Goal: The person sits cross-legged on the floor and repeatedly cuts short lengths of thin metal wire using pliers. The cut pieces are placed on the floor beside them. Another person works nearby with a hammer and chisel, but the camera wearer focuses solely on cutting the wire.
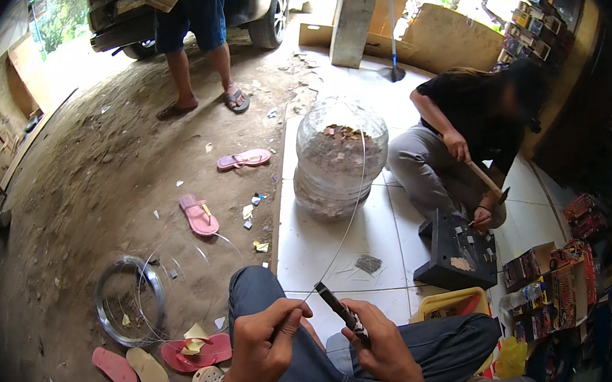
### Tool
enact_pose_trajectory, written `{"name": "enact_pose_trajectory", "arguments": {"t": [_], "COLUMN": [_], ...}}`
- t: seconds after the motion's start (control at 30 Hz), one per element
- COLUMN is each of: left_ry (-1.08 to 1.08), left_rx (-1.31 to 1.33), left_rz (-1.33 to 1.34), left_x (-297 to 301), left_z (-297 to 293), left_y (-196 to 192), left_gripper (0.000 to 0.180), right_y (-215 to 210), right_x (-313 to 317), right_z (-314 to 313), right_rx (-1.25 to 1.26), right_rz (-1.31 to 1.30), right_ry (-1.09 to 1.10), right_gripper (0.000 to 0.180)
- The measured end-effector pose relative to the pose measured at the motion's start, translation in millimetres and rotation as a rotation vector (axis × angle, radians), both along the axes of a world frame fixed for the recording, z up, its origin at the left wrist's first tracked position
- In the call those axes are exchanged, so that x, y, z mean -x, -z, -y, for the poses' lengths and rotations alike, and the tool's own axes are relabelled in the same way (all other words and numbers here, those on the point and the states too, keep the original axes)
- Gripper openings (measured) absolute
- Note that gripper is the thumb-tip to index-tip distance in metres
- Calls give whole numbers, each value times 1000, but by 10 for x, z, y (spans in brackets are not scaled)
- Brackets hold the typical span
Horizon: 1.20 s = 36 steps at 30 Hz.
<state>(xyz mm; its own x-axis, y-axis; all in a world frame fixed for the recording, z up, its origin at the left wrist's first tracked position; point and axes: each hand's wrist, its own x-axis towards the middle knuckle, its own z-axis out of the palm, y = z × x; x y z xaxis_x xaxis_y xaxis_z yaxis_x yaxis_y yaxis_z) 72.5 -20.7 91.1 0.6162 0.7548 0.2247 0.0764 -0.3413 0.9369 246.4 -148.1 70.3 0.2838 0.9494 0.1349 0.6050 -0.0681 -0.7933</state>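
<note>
Wire work over lap, both hands engaged.
Left hand (263, 347) pinches thin wire (354, 212) taut; right hand (384, 344) grip closed round pliers (339, 312), steadying the cut point.

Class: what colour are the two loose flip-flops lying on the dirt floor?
Pink flip-flops, head view.

Two pink sandals (243, 159), one wire coil (130, 301), one clear jug (338, 158), perhaps three people.

Red and black printed boxes (551, 287) lie stacked at right; more boxes (533, 33) shelved above.
</note>
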Motion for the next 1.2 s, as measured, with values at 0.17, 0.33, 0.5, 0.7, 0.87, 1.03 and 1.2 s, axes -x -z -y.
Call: {"name": "enact_pose_trajectory", "arguments": {"t": [0.17, 0.33, 0.5, 0.7, 0.87, 1.03, 1.2], "left_ry": [31, 63, 83, 177, 233, 266, 250], "left_rx": [75, 129, 202, 260, 338, 440, 496], "left_rz": [24, 7, -2, 18, 36, -5, -62], "left_x": [63, 83, 74, 101, 109, 176, 189], "left_z": [-11, -21, -19, 26, 60, 101, 122], "left_y": [60, 86, 69, 64, 106, 98, 80], "left_gripper": [12, 14, 16, 17, 17, 18, 18], "right_y": [61, 82, 60, -19, 7, 63, 101], "right_x": [88, 98, 78, -114, -259, -311, -304], "right_z": [-65, -49, -14, 27, 72, 123, 120], "right_rx": [1, 22, 58, 87, 134, 114, -9], "right_rz": [28, 92, 36, 22, 6, 2, 57], "right_ry": [-46, -76, -18, -84, -102, -123, -100], "right_gripper": [46, 43, 42, 45, 57, 57, 53]}}
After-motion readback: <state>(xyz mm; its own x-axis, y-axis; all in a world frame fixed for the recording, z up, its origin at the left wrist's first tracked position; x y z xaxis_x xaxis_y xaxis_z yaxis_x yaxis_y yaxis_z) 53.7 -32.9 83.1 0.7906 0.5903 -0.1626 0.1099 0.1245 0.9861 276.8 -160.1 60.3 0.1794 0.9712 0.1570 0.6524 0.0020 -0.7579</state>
